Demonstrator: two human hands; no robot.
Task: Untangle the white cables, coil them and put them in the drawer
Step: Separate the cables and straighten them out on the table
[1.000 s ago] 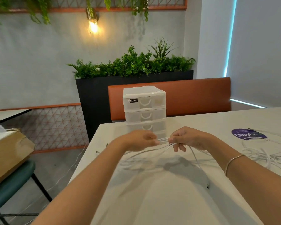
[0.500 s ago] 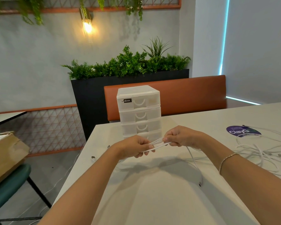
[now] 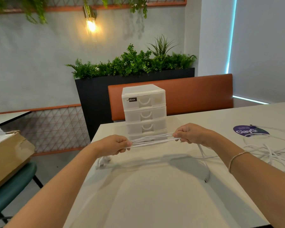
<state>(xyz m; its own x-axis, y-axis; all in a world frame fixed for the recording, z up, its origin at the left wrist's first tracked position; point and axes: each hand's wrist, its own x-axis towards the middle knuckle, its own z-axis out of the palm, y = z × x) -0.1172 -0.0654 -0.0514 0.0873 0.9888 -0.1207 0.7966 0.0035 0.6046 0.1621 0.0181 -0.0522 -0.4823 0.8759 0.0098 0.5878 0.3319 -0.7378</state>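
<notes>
Both hands are up over the pale tabletop [image 3: 155, 195], and between them runs a bundle of white cable [image 3: 152, 140] — several strands pulled into a flat, nearly level band. The left hand [image 3: 113, 145] has its fingers curled around one end of the band, the right hand [image 3: 190, 133] pinches and grips the other end, and the two are held apart with the strands taut between them. From the right hand one loose length drops down to the tabletop and curves toward the person, ending in a small dark-tipped plug [image 3: 206, 179]. Just behind the stretched cable stands a small white drawer unit [image 3: 144, 111] with its drawers pushed in, near the far edge of the tabletop. Off to the right lies a loose tangle of more white cables [image 3: 268, 150], well apart from the hands, partly crossing a round purple sticker [image 3: 250, 131]. A thin bracelet [image 3: 235, 157] sits on the right wrist. Beyond the tabletop there is an orange bench back [image 3: 196, 94] and a dark planter [image 3: 95, 99] full of greenery — to the left, a teal chair seat [image 3: 11, 188] and a cardboard box [image 3: 8, 155].
</notes>
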